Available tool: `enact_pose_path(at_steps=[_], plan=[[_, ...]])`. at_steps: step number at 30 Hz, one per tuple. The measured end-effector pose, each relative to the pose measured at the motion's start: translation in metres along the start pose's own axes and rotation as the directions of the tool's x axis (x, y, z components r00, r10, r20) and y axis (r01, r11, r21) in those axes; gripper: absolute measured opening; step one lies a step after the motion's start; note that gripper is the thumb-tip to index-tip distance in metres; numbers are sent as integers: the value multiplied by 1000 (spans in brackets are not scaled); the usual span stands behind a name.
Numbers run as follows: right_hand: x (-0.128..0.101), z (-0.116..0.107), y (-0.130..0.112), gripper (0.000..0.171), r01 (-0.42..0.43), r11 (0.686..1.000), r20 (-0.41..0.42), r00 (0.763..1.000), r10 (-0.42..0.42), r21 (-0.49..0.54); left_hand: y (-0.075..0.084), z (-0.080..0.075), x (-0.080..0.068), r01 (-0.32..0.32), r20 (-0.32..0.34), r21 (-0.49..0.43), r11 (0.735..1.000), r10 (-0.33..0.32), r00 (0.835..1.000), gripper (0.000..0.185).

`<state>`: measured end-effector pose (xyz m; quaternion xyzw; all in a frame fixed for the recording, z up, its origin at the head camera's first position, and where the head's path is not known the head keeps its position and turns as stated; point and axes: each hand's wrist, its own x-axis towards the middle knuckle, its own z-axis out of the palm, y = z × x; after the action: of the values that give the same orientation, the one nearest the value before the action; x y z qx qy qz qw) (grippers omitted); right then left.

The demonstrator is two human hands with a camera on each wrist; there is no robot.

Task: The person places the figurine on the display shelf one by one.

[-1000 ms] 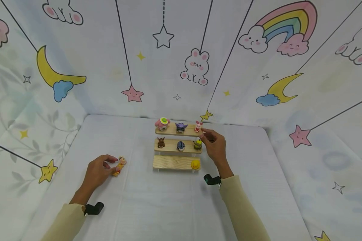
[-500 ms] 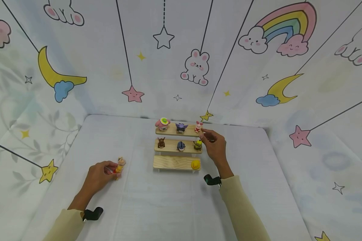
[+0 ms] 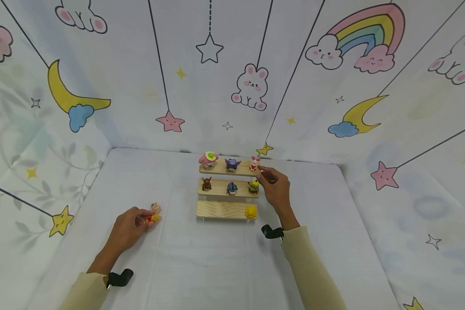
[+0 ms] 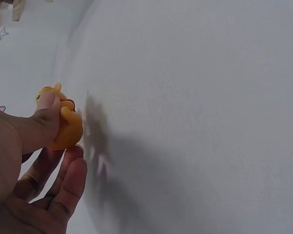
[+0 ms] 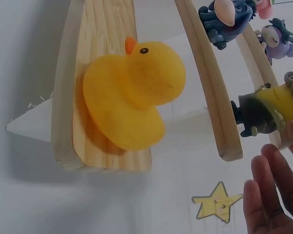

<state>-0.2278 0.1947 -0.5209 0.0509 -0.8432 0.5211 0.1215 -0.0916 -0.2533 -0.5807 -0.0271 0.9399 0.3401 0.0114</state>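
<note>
**Left hand pinches small figure on surface; right hand at stepped shelf, grip unclear**

The left hand (image 3: pixel 127 227) pinches an orange toy figure (image 3: pixel 153 215) low over the white surface (image 3: pixel 217 267), left of the wooden stepped shelf (image 3: pixel 226 209) and apart from it. In the left wrist view the thumb (image 4: pixel 41 122) presses on the figure's top and the other fingers curl below it; most of the figure is covered, so its features cannot be made out, nor whether its base touches the surface.

The right hand (image 3: pixel 276 189) sits at the right end of the shelf, level with the upper two steps. Its fingertips lie just beside the pink-and-white rabbit figure (image 3: pixel 254 163) on the far step; contact cannot be confirmed from the head view. The right wrist view shows only the fingertips (image 5: pixel 271 195) at the frame's lower right corner, loosely extended and holding nothing visible; the thumb is cut off.

Shelf contents: far step carries a pink figure with a green hat (image 3: pixel 209 159), a purple figure (image 3: pixel 232 164) and the rabbit. The middle step carries a brown figure (image 3: pixel 206 184), a blue figure (image 3: pixel 232 187) and a yellow-and-dark figure (image 3: pixel 253 186), partly screened by the right hand. The near step carries a yellow duck (image 3: pixel 251 211) at its right end. The figures are too small in the head view for detail.
</note>
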Motion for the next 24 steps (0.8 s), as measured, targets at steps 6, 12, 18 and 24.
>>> enact_pose_path(at_steps=[6,12,18,24], plan=[[0,-1,0,29,1,1000,1,1000,-1,2,8,-1,-1,-41,-58,-30,999,39,998,33],[-1,-1,0,30,11,1000,3,1000,-11,3,20,-1,1,-13,-69,-92,996,7,998,36],[-1,-1,-1,31,4,1000,4,1000,-4,1,33,2,5,-43,-95,-167,985,28,995,36],[-1,-1,-1,30,6,1000,7,1000,-6,-3,48,7,9,-101,-132,-199,975,75,988,38]])
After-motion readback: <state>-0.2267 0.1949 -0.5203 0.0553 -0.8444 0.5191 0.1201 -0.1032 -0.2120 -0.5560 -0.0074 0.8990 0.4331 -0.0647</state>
